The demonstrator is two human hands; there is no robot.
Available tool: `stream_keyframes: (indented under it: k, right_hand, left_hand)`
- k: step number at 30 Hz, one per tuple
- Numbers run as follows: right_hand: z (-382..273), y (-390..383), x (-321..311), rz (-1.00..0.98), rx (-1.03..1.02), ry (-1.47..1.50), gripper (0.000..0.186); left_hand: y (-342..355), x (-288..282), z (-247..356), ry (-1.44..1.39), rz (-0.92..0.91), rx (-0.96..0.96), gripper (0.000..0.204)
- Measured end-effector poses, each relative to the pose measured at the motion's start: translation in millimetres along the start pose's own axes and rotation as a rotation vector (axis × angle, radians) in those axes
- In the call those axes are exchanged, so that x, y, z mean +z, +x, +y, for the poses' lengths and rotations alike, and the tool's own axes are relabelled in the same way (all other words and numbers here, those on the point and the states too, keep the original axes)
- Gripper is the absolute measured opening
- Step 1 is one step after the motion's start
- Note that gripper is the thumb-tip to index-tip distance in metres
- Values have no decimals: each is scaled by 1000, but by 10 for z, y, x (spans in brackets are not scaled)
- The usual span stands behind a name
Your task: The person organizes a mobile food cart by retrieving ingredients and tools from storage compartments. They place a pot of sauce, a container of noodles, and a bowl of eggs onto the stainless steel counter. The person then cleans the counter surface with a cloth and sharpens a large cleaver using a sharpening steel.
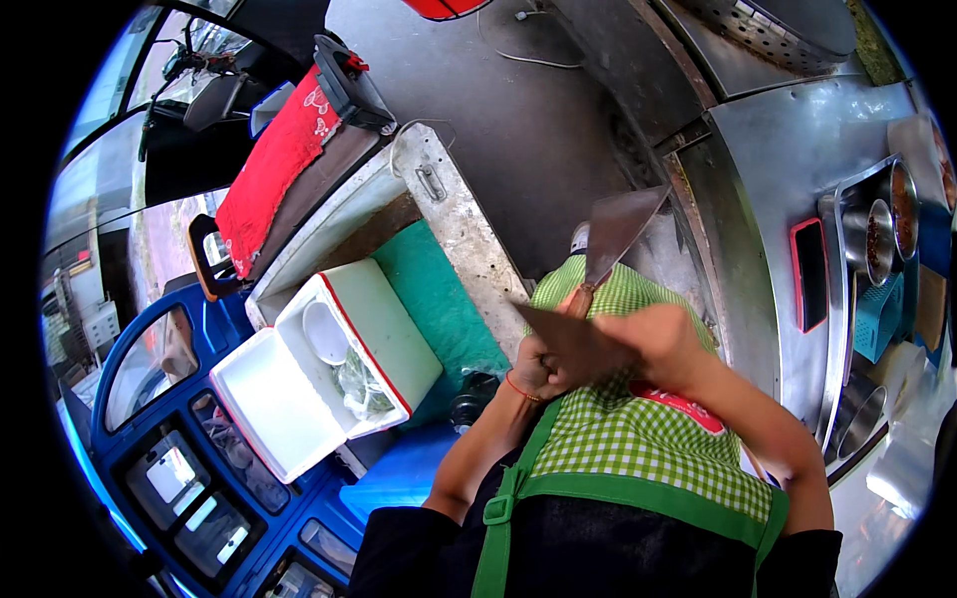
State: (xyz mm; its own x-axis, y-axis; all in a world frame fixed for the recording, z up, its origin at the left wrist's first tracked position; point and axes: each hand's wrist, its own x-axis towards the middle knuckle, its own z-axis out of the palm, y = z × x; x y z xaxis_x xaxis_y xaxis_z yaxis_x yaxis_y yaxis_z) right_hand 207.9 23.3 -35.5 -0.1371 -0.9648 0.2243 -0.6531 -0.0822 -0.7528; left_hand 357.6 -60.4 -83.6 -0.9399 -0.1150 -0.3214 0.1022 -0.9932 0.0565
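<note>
Before my apron (628,488), green-and-white checked, both hands are close together. My left hand (535,367), a red cord round its wrist, is closed round the wooden handle of a metal scraper (623,231). Its wide, flared blade points up and away from me. My right hand (660,344), smeared by motion, is closed on a second scraper (570,339). That dark flat blade crosses in front of my left fingers and the first scraper's handle end; its own handle is hidden in my fist. Whether the two scrapers touch, I cannot tell.
At left, an open white foam box (399,329) holds a plastic bag, beside a blue vehicle door (214,359). A red phone (808,274) lies on the steel counter (778,169) at right, near metal bowls (879,239) and a teal basket (877,317). Dark floor (498,130) lies ahead.
</note>
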Motion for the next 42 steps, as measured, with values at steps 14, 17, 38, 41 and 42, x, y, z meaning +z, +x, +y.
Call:
stream_keyframes:
  k: [14, 17, 38, 41, 42]
  right_hand:
    - [66, -18, 29, 80, 10, 41, 34]
    - [13, -41, -41, 26, 10, 31, 35]
    - [-64, -36, -63, -102, -13, -82, 31]
    - [43, 7, -42, -11, 26, -61, 33]
    - [-10, -24, -73, -41, 25, -78, 34]
  left_hand:
    - [-81, 95, 22, -590, -259, -34, 68]
    - [-131, 153, 14, -665, -156, -60, 62]
    - [-54, -68, 54, 655, 157, 67, 68]
    - [-137, 116, 158, 702, 187, 15, 80]
    - [-136, 130, 141, 693, 156, 55, 79]
